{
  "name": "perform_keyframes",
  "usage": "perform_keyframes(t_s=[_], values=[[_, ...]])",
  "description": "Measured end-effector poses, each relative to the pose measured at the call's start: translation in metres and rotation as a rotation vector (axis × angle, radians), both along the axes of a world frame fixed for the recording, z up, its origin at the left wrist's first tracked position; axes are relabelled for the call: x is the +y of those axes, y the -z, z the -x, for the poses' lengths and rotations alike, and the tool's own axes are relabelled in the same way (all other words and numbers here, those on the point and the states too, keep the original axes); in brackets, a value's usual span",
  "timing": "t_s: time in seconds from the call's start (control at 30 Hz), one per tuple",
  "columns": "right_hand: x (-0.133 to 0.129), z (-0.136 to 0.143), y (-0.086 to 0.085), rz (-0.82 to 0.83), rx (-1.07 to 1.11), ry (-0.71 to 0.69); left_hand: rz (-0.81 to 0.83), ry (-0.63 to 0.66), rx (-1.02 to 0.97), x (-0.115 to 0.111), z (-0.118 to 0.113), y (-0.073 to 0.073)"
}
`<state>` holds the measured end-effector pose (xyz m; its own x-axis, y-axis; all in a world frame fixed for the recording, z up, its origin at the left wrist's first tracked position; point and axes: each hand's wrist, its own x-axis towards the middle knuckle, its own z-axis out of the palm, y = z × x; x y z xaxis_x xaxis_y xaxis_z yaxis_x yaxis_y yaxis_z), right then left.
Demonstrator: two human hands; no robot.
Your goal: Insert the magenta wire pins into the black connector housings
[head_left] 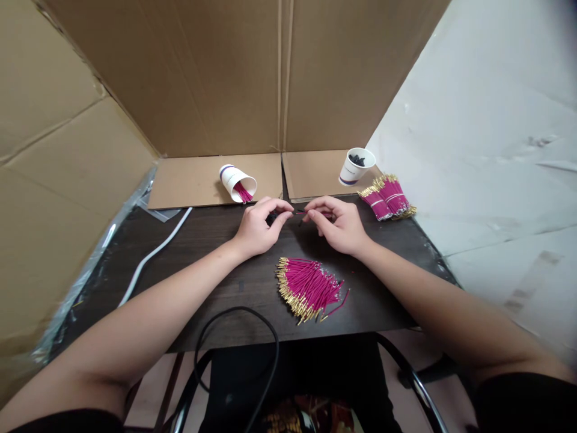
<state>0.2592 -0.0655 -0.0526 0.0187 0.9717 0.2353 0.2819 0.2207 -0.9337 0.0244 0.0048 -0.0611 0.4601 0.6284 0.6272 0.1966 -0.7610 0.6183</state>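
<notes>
My left hand (260,226) is closed in a pinch, with a small black piece (297,211) at its fingertips. Facing it, my right hand (339,224) pinches a thin magenta wire (328,214), whose end points at the left fingertips. The two hands almost meet above the table; whether the wire is inside the black piece is too small to tell. Just below them lies a fanned pile of short magenta wires (313,285) with gold-coloured metal ends. One loose wire (337,304) sticks out at its right side.
A white paper cup (229,175) lies tipped with magenta wires in its mouth. Another cup (353,173) stands upright, holding small black pieces (357,160). Tied wire bundles (388,198) rest at the right. Cardboard walls (216,78), a white cable (153,252) and a black cable (238,308) surround the workspace.
</notes>
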Motion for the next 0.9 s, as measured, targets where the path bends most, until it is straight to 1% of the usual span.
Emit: perform_keyframes(t_s=[0.33, 0.47, 0.6, 0.7, 0.8, 0.9], values=[[-0.0010, 0.0000, -0.0023, -0.007, -0.017, -0.003, -0.081, 0.005, 0.002, 0.0000, 0.0005, -0.0028], [-0.0001, 0.0008, -0.0034, 0.028, 0.029, -0.016, -0.134, 0.014, -0.006, -0.0002, 0.0007, -0.0035], [0.0009, 0.0010, -0.0036, 0.078, 0.092, -0.040, -0.152, -0.004, 0.024, 0.0000, 0.0011, -0.0033], [0.0015, 0.0012, -0.0045, 0.092, 0.130, -0.051, -0.168, -0.008, 0.029, 0.0004, 0.0012, -0.0029], [0.0015, 0.0020, -0.0057, 0.106, 0.147, -0.064, -0.191, 0.017, 0.008, 0.0005, 0.0010, -0.0032], [0.0012, 0.0028, -0.0059, 0.104, 0.146, -0.061, -0.181, 0.018, 0.011, -0.0003, 0.0008, -0.0037]])
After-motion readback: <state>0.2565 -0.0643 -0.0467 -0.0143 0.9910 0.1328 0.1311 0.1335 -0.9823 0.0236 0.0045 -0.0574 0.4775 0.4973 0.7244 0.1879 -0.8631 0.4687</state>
